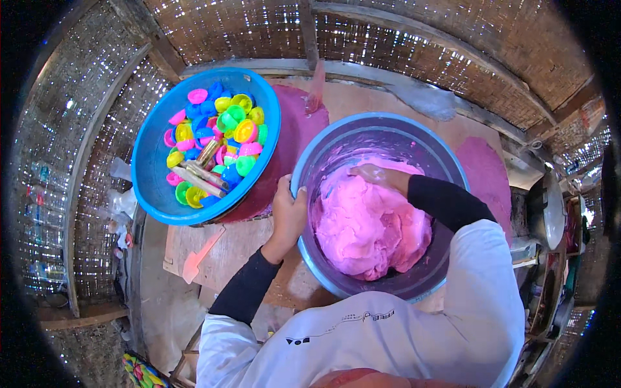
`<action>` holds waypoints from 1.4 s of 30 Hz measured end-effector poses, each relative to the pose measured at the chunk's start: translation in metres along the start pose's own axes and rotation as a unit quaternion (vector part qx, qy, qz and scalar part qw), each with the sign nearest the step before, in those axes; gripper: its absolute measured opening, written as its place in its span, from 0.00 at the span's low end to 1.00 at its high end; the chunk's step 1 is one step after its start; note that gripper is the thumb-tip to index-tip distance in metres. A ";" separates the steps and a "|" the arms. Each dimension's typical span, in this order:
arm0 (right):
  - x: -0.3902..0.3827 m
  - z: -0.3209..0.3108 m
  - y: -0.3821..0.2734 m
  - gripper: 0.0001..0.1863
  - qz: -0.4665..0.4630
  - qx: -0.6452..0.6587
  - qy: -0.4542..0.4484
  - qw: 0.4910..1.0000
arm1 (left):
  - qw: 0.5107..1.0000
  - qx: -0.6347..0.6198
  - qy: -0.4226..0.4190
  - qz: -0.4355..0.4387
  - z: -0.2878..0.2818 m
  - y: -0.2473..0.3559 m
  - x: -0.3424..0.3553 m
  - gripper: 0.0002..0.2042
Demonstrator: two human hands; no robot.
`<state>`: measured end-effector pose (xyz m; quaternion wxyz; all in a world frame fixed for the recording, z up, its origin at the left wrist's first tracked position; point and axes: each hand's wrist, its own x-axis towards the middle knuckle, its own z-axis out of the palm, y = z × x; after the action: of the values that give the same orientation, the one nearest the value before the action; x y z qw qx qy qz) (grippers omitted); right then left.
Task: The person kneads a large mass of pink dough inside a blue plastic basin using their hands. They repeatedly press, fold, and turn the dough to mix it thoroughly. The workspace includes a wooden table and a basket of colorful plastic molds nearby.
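A large basin (446,145), dark inside with a blue-grey rim, holds a thick mass of soft pink dough (359,223). My left hand (289,216) grips the basin's left rim, with the thumb over the edge. Reaching in from the right, my right hand (381,179) digs into the far side of the dough. Its fingers are curled into the mass and partly hidden by it; pink smears cover the hand. The dough is lumpy and folded, and streaks of it cling to the basin's inner wall.
To the left stands a bright blue basin (145,194) with many small coloured plastic cups (246,131) and several short sticks (202,178). An orange-pink flat scraper (200,255) lies on the wooden board (259,249). Woven walls (414,58) enclose the far side.
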<state>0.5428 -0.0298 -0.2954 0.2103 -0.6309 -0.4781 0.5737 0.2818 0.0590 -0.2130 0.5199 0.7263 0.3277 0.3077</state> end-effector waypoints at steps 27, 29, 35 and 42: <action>-0.171 0.120 -0.028 0.21 0.005 -0.463 0.221 0.858 | 0.997 -0.059 -0.055 0.011 0.001 0.014 0.001 0.13; -0.144 0.110 -0.017 0.19 0.001 -0.466 0.219 0.857 | 0.997 -0.061 -0.056 0.000 0.001 0.019 -0.004 0.14; -0.065 0.068 -0.020 0.10 -0.014 -0.466 0.223 0.856 | 0.998 -0.037 -0.048 -0.001 -0.001 0.016 -0.011 0.14; -0.004 0.037 -0.025 0.11 0.060 -0.450 0.235 0.859 | 0.999 0.007 -0.028 -0.017 -0.008 -0.002 -0.009 0.14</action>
<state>0.5000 -0.0321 -0.2830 -0.0252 -0.8006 -0.5815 0.1422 0.2697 0.0573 -0.2138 0.5291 0.7327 0.3271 0.2762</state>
